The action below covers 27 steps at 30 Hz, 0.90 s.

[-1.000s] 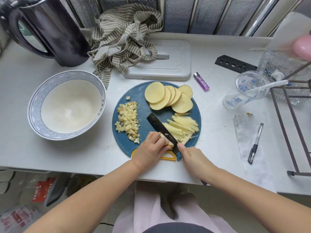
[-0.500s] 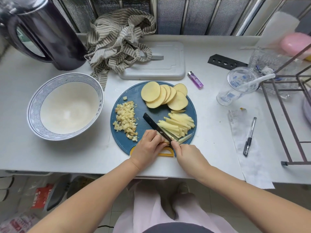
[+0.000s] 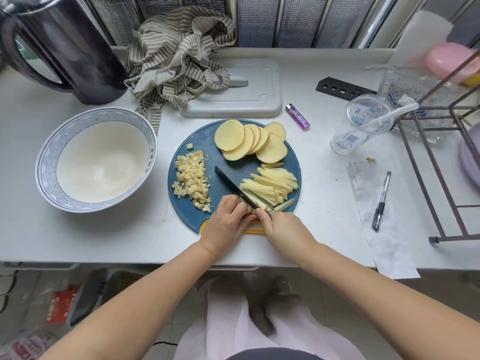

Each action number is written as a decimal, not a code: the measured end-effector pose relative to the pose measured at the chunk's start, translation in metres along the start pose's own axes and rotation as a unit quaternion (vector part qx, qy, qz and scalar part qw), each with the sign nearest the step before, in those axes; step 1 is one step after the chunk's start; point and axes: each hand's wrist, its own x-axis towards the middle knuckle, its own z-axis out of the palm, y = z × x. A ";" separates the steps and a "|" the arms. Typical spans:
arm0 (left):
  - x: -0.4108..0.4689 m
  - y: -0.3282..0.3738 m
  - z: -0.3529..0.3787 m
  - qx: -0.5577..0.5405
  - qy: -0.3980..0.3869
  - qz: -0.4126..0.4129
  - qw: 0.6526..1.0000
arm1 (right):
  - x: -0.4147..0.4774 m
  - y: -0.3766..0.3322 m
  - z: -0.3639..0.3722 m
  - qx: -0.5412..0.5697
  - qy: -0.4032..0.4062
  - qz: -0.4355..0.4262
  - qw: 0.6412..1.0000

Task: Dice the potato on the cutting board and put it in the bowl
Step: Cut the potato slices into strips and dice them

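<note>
Knife cuts potato sticks (on cutting board).

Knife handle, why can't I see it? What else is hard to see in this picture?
All in the head view:
- Handle of the knife: hidden inside the right hand.
- Near ends of the potato sticks: covered by the left hand.
- Kettle: top cut off by the picture's edge.
- Pink thing: too blurred to name.
- Print on the cup: too small to read.

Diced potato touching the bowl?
Apart. Head view shows the diced potato heaped on the board, with blue board edge and bare counter between it and the bowl.
</note>
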 end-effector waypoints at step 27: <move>-0.002 0.002 -0.003 -0.002 -0.017 -0.056 0.998 | -0.012 0.016 -0.068 0.223 -0.171 0.121 0.952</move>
